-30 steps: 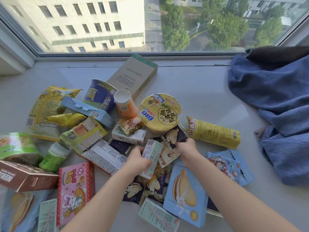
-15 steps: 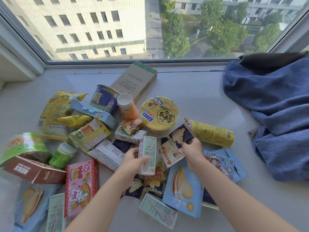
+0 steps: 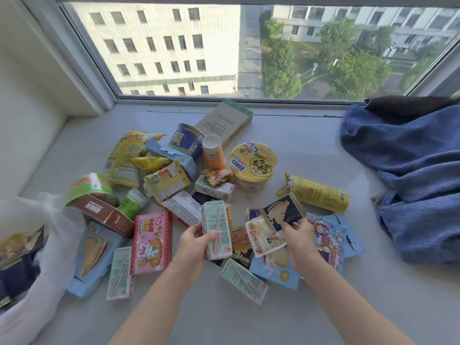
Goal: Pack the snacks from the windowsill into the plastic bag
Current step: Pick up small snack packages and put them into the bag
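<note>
Nearer than the yellow noodle bowl [image 3: 252,165], the left hand [image 3: 193,245] is gripping one of three mint cartons [image 3: 216,227]; the right hand [image 3: 297,239] is pinching two packets [image 3: 283,211]. One plastic bag [image 3: 62,227] is lying far left of the bowl.

Strong daylight comes through the window [image 3: 249,58] along the far edge of the windowsill [image 3: 311,150], so the scene is bright and evenly lit. The pale building [image 3: 161,46] outside looks washed out. The snacks [image 3: 251,165] cast only soft, short shadows. The wide lens bows the window frame [image 3: 84,58] towards the corners. At the left edge, the plastic bag [image 3: 57,235] is smeared by motion blur.
</note>
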